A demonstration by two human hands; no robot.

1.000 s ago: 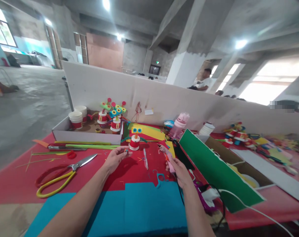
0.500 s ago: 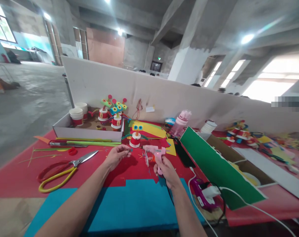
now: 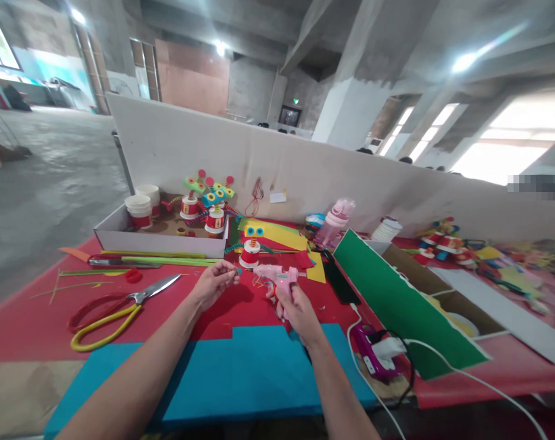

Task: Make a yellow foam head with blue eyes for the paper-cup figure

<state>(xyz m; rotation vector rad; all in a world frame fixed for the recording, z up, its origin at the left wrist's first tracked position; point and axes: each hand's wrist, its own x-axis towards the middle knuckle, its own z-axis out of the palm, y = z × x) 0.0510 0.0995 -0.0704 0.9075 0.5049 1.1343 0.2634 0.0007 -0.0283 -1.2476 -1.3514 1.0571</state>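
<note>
My left hand (image 3: 214,285) is closed in a pinch, with a small teal piece (image 3: 239,271) at its fingertips; its exact kind is too small to make out. My right hand (image 3: 299,313) wraps round the handle of a pink hot glue gun (image 3: 284,277). The gun's nozzle points left, a short gap from the teal piece. Just behind both hands stands a paper-cup figure (image 3: 250,253) with a yellow head, blue eyes and coiled arms. Large scissors (image 3: 142,293) with red and yellow handles lie open left of my left hand.
A shallow box (image 3: 162,243) at the back left holds cups and finished figures. Right of the glue gun are a black phone (image 3: 339,278), a green-sided box (image 3: 406,305) and a purple power strip (image 3: 373,354) with cables. A blue sheet (image 3: 259,379) lies in front.
My right hand has brought the glue gun leftward, its nozzle nearer the teal piece in my left hand. The left hand keeps its pinch. The view has shifted slightly.
</note>
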